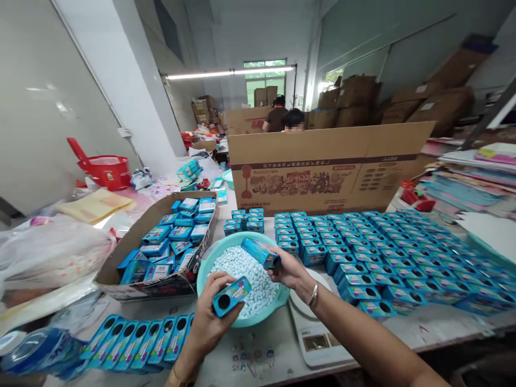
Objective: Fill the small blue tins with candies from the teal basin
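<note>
Over a turquoise basin [202, 271] of small pale-blue candies [258, 290], both of my hands hold small blue boxes. My left hand [212, 309] is wrapped round one blue box [233, 295], its dark round hole facing up towards me. In my right hand [289, 267] a second blue box [255, 250] lies tilted above the candies, its holed end by my fingers. A white scale [318, 344] stands under my right forearm, just right of the basin. Whether the boxes contain anything is hidden.
Rows of similar boxes [387, 252] cover the table's right side. Another row [139, 344] leans at front left, beside a blue plastic bottle [40, 349]. An open carton [121, 290] holds more boxes. A tall cardboard panel [322, 177] stands behind; two people are beyond it.
</note>
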`<action>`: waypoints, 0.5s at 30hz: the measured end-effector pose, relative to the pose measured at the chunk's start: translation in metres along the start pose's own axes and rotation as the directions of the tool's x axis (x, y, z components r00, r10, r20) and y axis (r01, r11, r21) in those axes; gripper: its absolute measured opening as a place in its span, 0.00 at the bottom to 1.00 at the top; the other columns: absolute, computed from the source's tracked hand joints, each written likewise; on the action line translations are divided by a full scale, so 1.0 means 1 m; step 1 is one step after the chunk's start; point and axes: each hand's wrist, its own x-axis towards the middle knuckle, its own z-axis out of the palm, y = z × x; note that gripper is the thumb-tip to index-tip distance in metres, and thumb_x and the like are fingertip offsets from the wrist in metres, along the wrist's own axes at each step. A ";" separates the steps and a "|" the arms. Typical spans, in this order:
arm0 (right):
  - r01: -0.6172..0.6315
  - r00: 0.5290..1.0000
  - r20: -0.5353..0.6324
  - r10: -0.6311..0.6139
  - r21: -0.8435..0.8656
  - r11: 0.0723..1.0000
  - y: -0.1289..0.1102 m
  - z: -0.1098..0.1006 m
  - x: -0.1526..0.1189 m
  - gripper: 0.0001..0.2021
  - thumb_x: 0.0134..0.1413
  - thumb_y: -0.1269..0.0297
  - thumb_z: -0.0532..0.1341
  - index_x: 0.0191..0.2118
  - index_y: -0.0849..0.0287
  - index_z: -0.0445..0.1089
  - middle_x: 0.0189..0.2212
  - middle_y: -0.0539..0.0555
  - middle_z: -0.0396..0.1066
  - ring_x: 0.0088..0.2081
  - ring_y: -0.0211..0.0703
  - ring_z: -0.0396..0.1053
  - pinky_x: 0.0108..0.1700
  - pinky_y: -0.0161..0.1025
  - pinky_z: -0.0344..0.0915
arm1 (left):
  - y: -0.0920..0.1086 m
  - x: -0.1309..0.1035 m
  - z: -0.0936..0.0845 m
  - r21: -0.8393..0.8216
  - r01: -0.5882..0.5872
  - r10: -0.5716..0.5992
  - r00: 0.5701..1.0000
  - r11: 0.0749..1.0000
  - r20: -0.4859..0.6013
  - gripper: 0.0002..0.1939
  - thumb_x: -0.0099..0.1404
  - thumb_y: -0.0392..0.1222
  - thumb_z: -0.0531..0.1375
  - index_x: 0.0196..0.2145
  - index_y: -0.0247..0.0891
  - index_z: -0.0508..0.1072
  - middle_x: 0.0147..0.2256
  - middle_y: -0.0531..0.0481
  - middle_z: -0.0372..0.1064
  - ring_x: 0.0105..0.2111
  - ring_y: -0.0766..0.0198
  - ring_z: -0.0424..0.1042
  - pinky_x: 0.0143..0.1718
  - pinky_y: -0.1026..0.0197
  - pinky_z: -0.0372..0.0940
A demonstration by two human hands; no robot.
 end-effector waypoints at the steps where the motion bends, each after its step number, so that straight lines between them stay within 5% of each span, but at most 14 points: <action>1: -0.047 0.999 -0.015 0.047 -0.001 0.999 -0.002 0.002 -0.001 0.14 0.63 0.53 0.54 0.36 0.58 0.66 0.17 0.46 0.65 0.15 0.32 0.61 0.16 0.27 0.54 | 0.002 0.000 -0.001 0.103 -0.122 0.117 0.992 0.987 0.047 0.16 0.56 0.42 0.67 0.43 0.40 0.75 0.47 0.41 0.70 0.49 0.51 0.72 0.52 0.50 0.69; 5: -0.151 0.988 -0.020 0.150 -0.051 0.987 0.003 0.014 -0.009 0.13 0.64 0.55 0.54 0.35 0.58 0.67 0.17 0.46 0.65 0.13 0.31 0.59 0.14 0.25 0.49 | 0.002 0.003 0.006 0.369 -0.510 0.447 0.860 0.777 0.248 0.21 0.56 0.28 0.60 0.47 0.41 0.70 0.59 0.36 0.62 0.64 0.45 0.58 0.61 0.41 0.61; 8: -0.186 0.982 -0.004 0.187 -0.085 0.979 0.011 0.022 -0.013 0.10 0.62 0.57 0.56 0.36 0.57 0.68 0.16 0.44 0.64 0.12 0.30 0.56 0.13 0.25 0.46 | -0.002 0.008 0.013 0.428 -0.634 0.516 0.773 0.644 0.369 0.25 0.53 0.22 0.54 0.47 0.39 0.68 0.64 0.36 0.57 0.68 0.45 0.50 0.64 0.37 0.54; 12: -0.229 0.972 -0.059 0.226 -0.059 0.972 0.014 0.027 -0.016 0.10 0.62 0.60 0.55 0.31 0.58 0.65 0.14 0.43 0.61 0.11 0.30 0.53 0.14 0.25 0.46 | -0.009 0.009 0.014 0.406 -0.671 0.525 0.740 0.621 0.420 0.21 0.56 0.22 0.52 0.45 0.37 0.68 0.66 0.34 0.55 0.68 0.48 0.51 0.64 0.38 0.56; 15: -0.265 0.963 -0.028 0.267 0.048 0.963 0.014 0.030 -0.018 0.18 0.65 0.57 0.51 0.24 0.58 0.61 0.13 0.45 0.59 0.13 0.31 0.55 0.16 0.27 0.51 | -0.013 0.007 0.012 0.386 -0.650 0.576 0.759 0.654 0.303 0.20 0.60 0.24 0.53 0.49 0.37 0.68 0.65 0.33 0.57 0.67 0.48 0.53 0.62 0.40 0.60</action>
